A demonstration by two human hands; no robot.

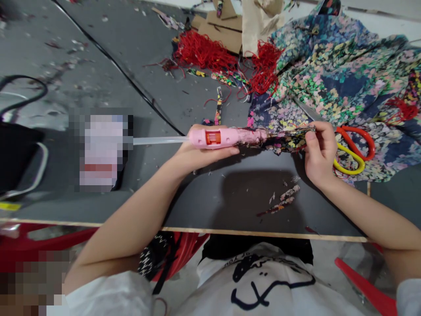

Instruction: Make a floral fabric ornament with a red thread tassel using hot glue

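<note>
A pink glue gun [226, 137] with a clear glue stick out of its back end is in my left hand [204, 151], whose fingers are wrapped round it. Its nozzle points right, along a dark floral fabric strip [289, 139]. The strip's right end is pinched between the thumb and fingers of my right hand [317, 151]. Scissors [355, 151] with red and yellow handles lie on the floral cloth [335, 87], just right of my right hand.
Red thread bundles [205, 50] and cardboard pieces [223, 30] lie at the back. A black cable [131, 83] crosses the grey table [197, 197]. A blurred-out phone-like object [101, 149] is at left. Fabric scraps [283, 202] lie near the front edge.
</note>
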